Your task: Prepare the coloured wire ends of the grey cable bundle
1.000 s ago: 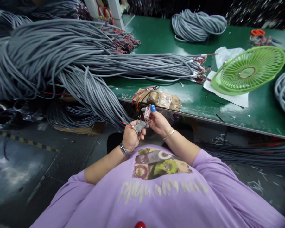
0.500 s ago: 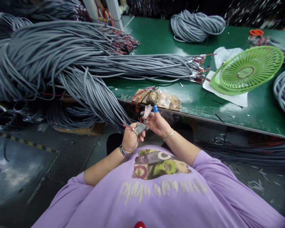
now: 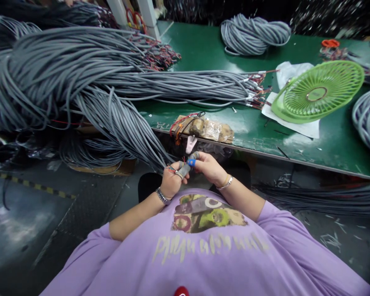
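Note:
My left hand (image 3: 171, 181), with a watch on the wrist, is closed around the end of a grey cable whose thin coloured wires (image 3: 172, 169) stick out beside the fingers. Grey wrapping covers its thumb. My right hand (image 3: 212, 168) pinches at the wire ends just to the right, thumb and forefinger pressed together; a blue cover sits on the thumb and grey wrapping on the forefinger. The wire tips between the fingers are mostly hidden. Beyond my hands, a pale pink clip (image 3: 190, 144) hangs at the table edge. A thick bundle of grey cables (image 3: 132, 123) runs down towards my left hand.
On the green table (image 3: 197, 59) lie a long cable bundle (image 3: 185, 84), a coiled cable (image 3: 254, 35) and a taped wooden block (image 3: 214, 128) at the front edge. A green fan (image 3: 322, 92) stands at the right on white paper, near orange-handled scissors (image 3: 330, 43).
My right hand has come away from the pink clip, and its fingers have closed on the wire ends beside my left hand. The clip now hangs free. My left hand keeps its hold.

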The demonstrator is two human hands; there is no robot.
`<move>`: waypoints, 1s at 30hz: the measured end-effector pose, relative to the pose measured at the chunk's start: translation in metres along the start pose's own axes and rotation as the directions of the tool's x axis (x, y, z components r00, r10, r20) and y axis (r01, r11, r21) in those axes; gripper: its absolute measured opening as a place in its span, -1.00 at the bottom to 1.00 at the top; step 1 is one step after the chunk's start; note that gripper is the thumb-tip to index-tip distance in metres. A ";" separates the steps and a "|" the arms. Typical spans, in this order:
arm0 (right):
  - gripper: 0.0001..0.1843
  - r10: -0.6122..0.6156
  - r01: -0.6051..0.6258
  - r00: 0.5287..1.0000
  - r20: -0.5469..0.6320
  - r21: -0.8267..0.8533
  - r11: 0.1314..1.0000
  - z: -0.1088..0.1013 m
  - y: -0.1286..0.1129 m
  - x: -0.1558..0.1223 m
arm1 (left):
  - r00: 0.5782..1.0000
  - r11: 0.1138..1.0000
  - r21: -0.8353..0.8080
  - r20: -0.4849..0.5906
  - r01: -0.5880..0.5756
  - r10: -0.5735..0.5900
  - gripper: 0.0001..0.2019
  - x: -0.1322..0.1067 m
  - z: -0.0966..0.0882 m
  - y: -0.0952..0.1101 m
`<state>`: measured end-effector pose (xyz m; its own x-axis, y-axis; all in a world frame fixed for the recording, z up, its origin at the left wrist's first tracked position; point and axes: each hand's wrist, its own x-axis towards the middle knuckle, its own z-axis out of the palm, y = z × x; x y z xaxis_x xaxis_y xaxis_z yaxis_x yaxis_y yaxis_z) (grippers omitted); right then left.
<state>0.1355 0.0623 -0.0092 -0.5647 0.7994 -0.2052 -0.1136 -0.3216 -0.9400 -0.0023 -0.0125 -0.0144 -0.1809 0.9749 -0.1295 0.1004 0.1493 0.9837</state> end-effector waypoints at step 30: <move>-0.60 0.009 -0.010 1.000 -0.013 -0.053 0.999 0.009 -0.006 0.001 | 0.999 0.998 -0.044 -0.025 0.036 -0.037 -0.70 -0.003 0.000 -0.001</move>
<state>0.1281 0.0608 -0.0016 -0.5550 0.8029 -0.2175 -0.0648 -0.3025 -0.9510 -0.0017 -0.0155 -0.0153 -0.2094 0.9642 -0.1627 0.0504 0.1768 0.9830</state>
